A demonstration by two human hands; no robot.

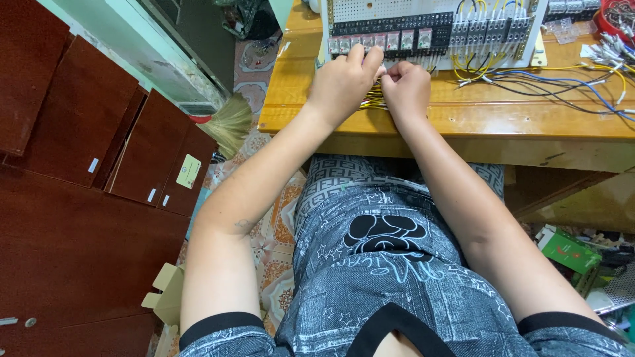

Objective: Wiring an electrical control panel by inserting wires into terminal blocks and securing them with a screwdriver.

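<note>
My left hand (344, 82) and my right hand (407, 89) meet at the near edge of a white perforated panel (390, 13) that carries a row of relays (380, 41) and terminal blocks (486, 30). Both hands are closed around a bunch of yellow wires (372, 100) lying on the wooden table (463, 116) just below the relays. My fingertips are hidden behind the knuckles, so the exact grip is unclear.
Loose yellow, blue and black wires (549, 79) trail across the table to the right. Dark red wooden boards (99, 132) lean at the left, with a broom (228, 122) beside them. A green box (569, 251) lies on the floor at the right.
</note>
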